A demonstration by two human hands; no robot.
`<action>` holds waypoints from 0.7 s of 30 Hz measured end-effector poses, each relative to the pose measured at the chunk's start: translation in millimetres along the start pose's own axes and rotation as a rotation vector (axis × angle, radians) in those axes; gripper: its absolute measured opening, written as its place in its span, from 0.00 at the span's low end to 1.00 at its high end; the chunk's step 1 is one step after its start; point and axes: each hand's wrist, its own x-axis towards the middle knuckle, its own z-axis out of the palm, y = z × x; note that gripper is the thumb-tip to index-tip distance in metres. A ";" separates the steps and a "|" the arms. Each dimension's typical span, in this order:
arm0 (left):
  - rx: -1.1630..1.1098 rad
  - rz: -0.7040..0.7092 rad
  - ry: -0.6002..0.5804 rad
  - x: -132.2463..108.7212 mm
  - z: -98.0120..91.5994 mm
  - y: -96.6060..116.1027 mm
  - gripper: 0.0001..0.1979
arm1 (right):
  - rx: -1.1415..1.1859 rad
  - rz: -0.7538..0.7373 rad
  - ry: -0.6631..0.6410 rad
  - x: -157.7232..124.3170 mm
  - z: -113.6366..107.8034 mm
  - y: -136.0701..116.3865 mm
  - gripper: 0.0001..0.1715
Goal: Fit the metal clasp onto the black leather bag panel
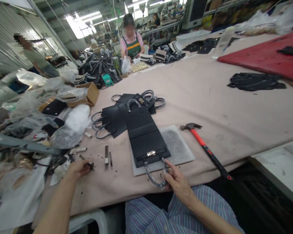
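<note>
A flat black leather bag piece (144, 135) with a metal clasp lies across a grey pad (179, 148) in front of me. My right hand (177, 182) grips its wrapped handle (153, 178) at the near table edge, fingers closed round it. My left hand (79, 167) rests on the table to the left, fingers pinched on a small dark metal part (90, 165). Two slim metal punches (107, 157) lie just right of that hand.
A red-handled hammer (206, 150) lies right of the pad. More black bag pieces with handles (127, 113) are stacked behind. Plastic bags and a cardboard box (88, 94) crowd the left side. A red mat (266, 57) lies far right. Two people work at the far end.
</note>
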 end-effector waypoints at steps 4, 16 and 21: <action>-0.500 0.045 -0.094 -39.2 4.4 12.1 0.07 | 0.023 -0.015 -0.012 0.0 -0.3 1.7 0.48; -0.397 0.756 -0.038 -163.3 133.3 7.9 0.16 | 0.044 -0.029 -0.023 1.0 -3.7 7.5 0.44; -0.322 0.781 -0.022 -165.2 140.9 -3.7 0.17 | 0.053 -0.027 -0.023 2.0 -4.6 7.9 0.44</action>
